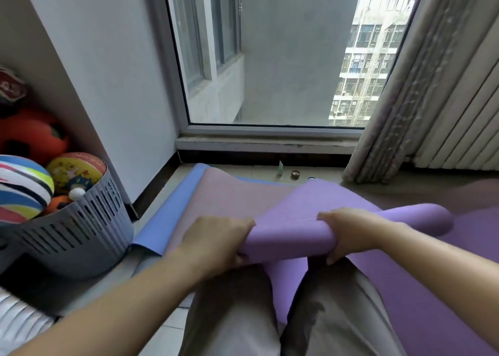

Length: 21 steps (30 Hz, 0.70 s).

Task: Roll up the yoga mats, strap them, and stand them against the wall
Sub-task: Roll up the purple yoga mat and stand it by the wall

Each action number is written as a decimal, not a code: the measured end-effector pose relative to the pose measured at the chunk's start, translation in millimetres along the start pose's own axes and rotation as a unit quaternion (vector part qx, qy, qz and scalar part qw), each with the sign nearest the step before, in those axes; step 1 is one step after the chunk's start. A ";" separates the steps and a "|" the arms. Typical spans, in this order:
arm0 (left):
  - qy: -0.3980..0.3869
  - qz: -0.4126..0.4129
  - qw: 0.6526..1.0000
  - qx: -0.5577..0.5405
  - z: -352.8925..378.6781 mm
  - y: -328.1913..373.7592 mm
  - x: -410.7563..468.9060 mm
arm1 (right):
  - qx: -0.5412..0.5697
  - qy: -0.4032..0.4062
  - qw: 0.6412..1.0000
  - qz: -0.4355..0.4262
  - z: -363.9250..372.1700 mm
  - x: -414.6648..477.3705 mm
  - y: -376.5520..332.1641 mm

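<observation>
both hands [216, 243] around the half-rolled purple mat [291, 241]

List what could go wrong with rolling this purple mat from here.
1. The left hand and right hand grip the purple roll at its left end and middle. The right end is unheld and looks thicker, so it may wind loose or skewed.
2. The unrolled flap lies over the pink mat, which could get dragged along.
</observation>
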<state>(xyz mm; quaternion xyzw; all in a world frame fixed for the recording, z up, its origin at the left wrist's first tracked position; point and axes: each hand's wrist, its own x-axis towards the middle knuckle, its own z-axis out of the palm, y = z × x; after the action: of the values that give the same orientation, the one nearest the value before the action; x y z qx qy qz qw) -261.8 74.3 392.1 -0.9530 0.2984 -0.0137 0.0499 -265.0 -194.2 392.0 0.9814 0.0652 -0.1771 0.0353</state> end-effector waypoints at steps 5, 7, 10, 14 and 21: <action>0.077 -0.067 0.993 0.059 8.2 -34.1 17.9 | -0.032 0.080 0.994 0.066 -1.8 -4.2 5.1; 0.102 -0.104 0.988 0.055 15.8 -50.7 23.7 | -0.034 0.093 0.994 0.052 -7.9 -12.4 -19.4; 0.168 -0.110 0.978 0.063 26.3 -72.9 30.2 | -0.036 0.096 0.995 0.021 -20.9 -33.5 -50.8; 0.298 -0.103 0.948 0.035 22.6 -71.5 47.7 | -0.036 0.100 0.994 0.001 -36.6 -56.8 -55.4; 0.341 -0.106 0.934 -0.004 2.9 -38.8 106.0 | 0.030 0.127 0.990 0.056 -26.6 -45.9 -9.8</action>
<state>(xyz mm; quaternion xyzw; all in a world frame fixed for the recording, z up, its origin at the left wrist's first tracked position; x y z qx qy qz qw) -152.5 45.9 392.8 -0.9174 0.1948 -0.3419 -0.0601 -299.9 -187.4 432.6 0.9987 0.0083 -0.0506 0.0069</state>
